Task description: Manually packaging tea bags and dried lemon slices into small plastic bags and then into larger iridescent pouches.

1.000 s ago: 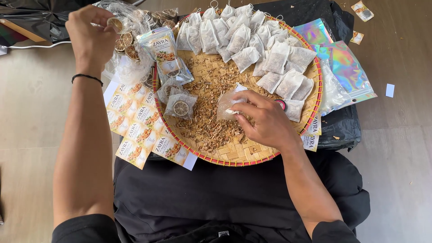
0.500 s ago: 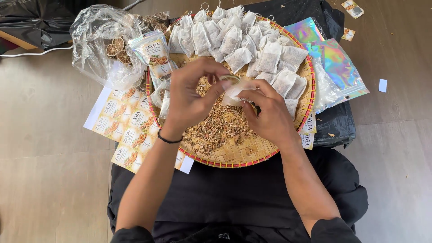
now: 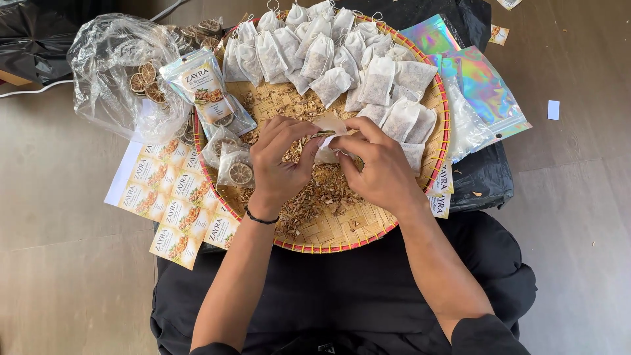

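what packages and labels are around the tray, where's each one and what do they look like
Clear printed pouch: tray's left rim, rectangular, orange picture.
Sheets of orange-and-white stickers: left of the tray, rectangular rows.
Holographic foil pouches: right of the tray, flat, iridescent.
Small white mesh sachets: piled along the tray's far side.
Clear plastic bag of dried slices: far left, crumpled.

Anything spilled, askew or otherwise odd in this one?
Nothing looks damaged. The loose dried herb mix lies heaped directly on the woven tray, apparently on purpose. Both hands, left hand and right hand, hold a small white pouch over it. Sticker sheets overhang the lap, half under the tray.
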